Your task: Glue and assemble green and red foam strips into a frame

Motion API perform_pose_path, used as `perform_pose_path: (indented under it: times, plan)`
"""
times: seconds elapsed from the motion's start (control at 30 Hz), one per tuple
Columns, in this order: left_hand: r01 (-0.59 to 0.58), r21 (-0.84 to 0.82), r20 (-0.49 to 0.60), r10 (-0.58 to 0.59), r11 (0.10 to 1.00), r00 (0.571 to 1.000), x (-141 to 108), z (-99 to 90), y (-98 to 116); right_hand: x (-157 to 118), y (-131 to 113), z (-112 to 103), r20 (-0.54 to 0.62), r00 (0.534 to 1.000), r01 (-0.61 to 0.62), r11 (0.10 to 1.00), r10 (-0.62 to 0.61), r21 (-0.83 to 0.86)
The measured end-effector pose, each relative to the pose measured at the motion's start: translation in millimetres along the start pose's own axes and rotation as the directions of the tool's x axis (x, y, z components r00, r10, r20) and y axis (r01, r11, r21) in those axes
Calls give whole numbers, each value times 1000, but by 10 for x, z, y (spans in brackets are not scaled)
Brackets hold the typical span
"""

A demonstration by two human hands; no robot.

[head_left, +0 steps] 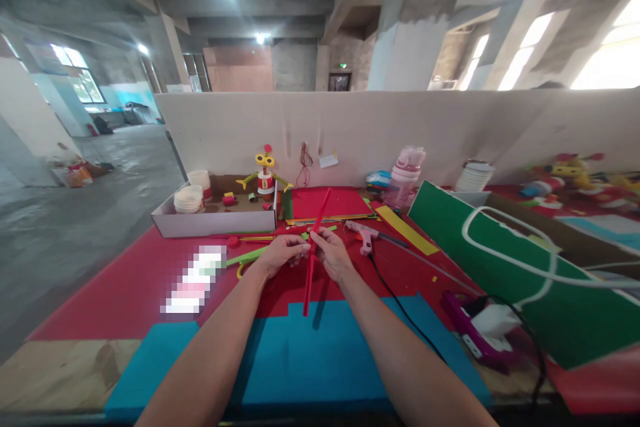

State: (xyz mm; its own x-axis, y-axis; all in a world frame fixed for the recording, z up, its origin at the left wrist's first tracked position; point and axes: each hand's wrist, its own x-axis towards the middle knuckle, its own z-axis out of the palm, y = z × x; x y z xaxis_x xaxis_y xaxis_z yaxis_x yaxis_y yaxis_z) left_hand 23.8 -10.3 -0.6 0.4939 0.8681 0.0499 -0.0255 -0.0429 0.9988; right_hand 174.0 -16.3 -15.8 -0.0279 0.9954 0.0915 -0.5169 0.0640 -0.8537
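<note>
Above the middle of the table, my left hand (284, 254) and my right hand (330, 253) meet at a long, narrow red strip (309, 280). The strip runs from above my fingers down toward the blue sheet (320, 353). My right hand's fingers pinch it near its middle. The fingertips of my left hand are pressed together at its left side, touching it or very close. A pink glue gun (367, 237) lies right of my hands. Green strips (247, 256) and a yellow scissor handle (241, 271) show beside my left hand.
A white-sided box (215, 223) with paper cups and a yellow-eyed figure (265, 177) stands at the back left. A green board (500, 280) leans at the right, near a purple power strip (475, 337). A black cable crosses the table. A pink bottle (405, 177) stands behind.
</note>
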Motion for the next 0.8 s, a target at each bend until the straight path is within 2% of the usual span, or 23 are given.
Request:
perform_pose_path:
  times: [0.17,0.47,0.8]
  plan:
    - [3,-14,2,-3,1000,1000,1,-9,-4,5,1,-5,3,1000,10,1000,-10,27]
    - [-65,-23,34,66,998,997,16,-7,-37,9,16,-27,44,998,-58,993,53,105]
    - [-72,-15,47,73,997,996,12,-7,-17,-14,-3,-7,81,994,-87,981,74,173]
